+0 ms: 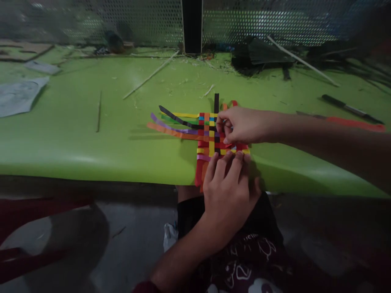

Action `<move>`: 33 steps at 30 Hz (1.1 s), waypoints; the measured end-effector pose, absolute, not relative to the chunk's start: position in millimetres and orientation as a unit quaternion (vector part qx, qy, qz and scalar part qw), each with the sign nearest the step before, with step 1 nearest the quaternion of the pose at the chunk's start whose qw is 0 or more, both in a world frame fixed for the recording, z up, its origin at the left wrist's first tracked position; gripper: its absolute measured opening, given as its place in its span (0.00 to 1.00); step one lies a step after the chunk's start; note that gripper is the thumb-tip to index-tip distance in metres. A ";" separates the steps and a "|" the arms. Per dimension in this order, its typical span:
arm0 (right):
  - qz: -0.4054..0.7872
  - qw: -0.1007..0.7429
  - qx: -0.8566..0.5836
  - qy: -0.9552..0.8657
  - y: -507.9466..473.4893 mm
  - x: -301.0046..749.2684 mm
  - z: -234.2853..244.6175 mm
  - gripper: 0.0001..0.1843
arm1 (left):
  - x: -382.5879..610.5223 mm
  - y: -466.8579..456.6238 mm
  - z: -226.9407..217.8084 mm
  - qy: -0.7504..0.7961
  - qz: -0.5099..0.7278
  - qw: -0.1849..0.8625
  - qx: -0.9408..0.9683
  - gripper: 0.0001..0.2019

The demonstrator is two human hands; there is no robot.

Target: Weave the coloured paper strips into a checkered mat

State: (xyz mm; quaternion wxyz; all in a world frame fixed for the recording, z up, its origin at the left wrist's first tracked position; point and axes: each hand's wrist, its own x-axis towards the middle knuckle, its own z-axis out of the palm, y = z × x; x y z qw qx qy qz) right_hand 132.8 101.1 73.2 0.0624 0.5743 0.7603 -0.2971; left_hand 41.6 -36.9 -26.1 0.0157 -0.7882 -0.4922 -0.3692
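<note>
A mat woven of coloured paper strips (207,134) lies at the near edge of the green table (91,138), with loose strip ends fanning left and hanging over the edge. My left hand (227,185) rests on the mat's near edge, fingers stretched flat and pressing it down. My right hand (241,124) reaches in from the right above the weave. Its fingers are curled in a pinch on a strip at the mat's right part.
A red strip (354,123) and a dark pen (348,108) lie at the right. Thin sticks (151,75) and scraps are scattered at the back, near a dark pile (259,55). Grey sheets (18,95) lie at the left. A perforated metal screen (137,20) stands behind.
</note>
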 end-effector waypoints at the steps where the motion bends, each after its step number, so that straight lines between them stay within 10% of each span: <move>1: -0.290 0.059 0.577 0.761 100.2 131.6 72.8 0.11 | 41.7 -36.8 -26.5 -0.492 -0.372 0.014 -0.787 0.18; 33: -0.242 0.024 0.541 0.805 88.5 131.1 66.0 0.13 | 41.4 -35.6 -27.2 -0.494 -0.387 0.009 -0.778 0.18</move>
